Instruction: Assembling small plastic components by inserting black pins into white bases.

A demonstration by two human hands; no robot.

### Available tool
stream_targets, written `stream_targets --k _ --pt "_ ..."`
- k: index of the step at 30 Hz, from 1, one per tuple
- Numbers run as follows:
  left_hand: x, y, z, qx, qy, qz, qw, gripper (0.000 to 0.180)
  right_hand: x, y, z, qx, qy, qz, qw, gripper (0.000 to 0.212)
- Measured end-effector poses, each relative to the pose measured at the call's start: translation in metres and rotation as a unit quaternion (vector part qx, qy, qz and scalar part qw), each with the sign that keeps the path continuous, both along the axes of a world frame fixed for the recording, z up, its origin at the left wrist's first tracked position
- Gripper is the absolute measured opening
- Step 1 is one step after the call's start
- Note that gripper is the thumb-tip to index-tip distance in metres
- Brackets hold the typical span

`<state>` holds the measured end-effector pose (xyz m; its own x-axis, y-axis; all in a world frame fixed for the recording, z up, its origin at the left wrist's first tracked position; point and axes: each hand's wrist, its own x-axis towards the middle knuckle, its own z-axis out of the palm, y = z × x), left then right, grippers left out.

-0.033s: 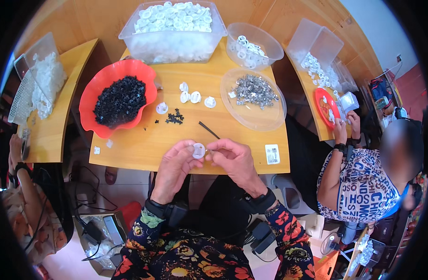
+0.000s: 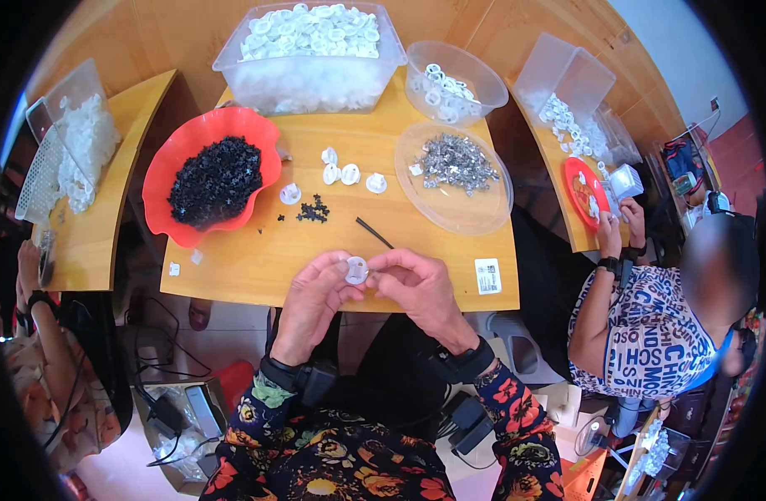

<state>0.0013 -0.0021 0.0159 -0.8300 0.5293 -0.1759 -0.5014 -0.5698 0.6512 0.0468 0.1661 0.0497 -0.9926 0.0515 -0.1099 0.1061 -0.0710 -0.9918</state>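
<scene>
Both of my hands meet at the near edge of the wooden table [image 2: 258, 259]. My left hand [image 2: 309, 307] and my right hand [image 2: 423, 294] pinch one small round white plastic part [image 2: 355, 269] between their fingertips. Farther back lie a thin black stick [image 2: 373, 232], a small heap of tiny black pieces [image 2: 314, 210] and several loose white parts [image 2: 341, 174]. At the left stands a red wavy bowl [image 2: 162, 171] full of black pieces. On the right, a clear round dish [image 2: 475, 219] holds small metal pieces.
A big clear tub [image 2: 308, 83] of white parts and a clear bowl [image 2: 487, 83] of white rings stand at the back. A seated co-worker [image 2: 642, 326] works at the right table by a red dish [image 2: 579, 179]. Another person's arm [image 2: 32, 301] is at the left table.
</scene>
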Motion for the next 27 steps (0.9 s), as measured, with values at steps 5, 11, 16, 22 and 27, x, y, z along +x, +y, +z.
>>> stream_targets --k 5,11,16,22,27 --pt "0.002 0.004 -0.001 0.01 0.001 -0.004 1.0 0.019 0.0 -0.002 -0.008 -0.015 0.081 -0.003 0.997 0.017" --pt "0.004 0.006 0.001 0.004 0.005 -0.009 1.0 0.019 0.002 -0.005 0.009 0.14 0.065 -0.036 0.987 0.015" --pt "0.005 0.008 0.0 -0.005 0.012 -0.007 1.0 0.019 0.005 -0.004 0.016 0.226 0.123 -0.032 0.966 0.012" --pt "0.008 0.01 -0.003 -0.01 0.015 -0.002 1.0 0.018 0.005 -0.007 0.015 0.237 0.137 -0.036 0.961 0.01" --pt "0.011 0.014 -0.007 -0.007 0.017 0.007 1.0 0.017 0.007 -0.012 0.009 0.235 0.135 -0.068 0.96 0.01"
